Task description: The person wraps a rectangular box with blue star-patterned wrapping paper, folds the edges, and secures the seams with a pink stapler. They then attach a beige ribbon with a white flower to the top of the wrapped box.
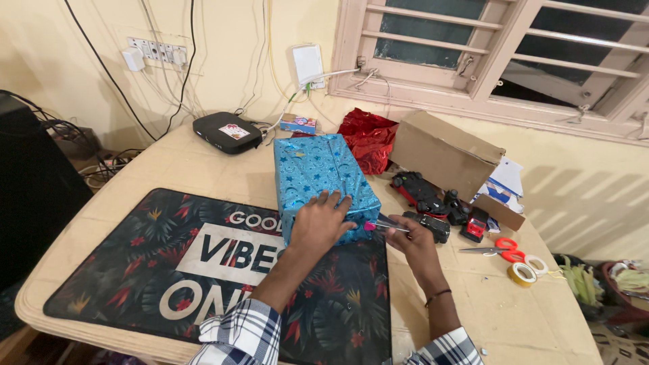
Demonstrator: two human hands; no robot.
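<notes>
Beige table (203, 172): blue wrapped box (321, 182) lengthwise away, left hand (323, 222) on near end.

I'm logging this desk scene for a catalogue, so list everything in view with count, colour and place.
wrapped box: one, blue starred, table centre
desk mat: one, black floral, front left
cardboard box: one, brown, right rear
foil wrap: one, red, behind the wrapped box
toy cars: several, black and red, right
scissors: one, orange handles, right
tape rolls: two, yellow and pale, right
router: one, black, rear
left hand: on the wrapped box
right hand: pinching a small pink-ended tool
</notes>
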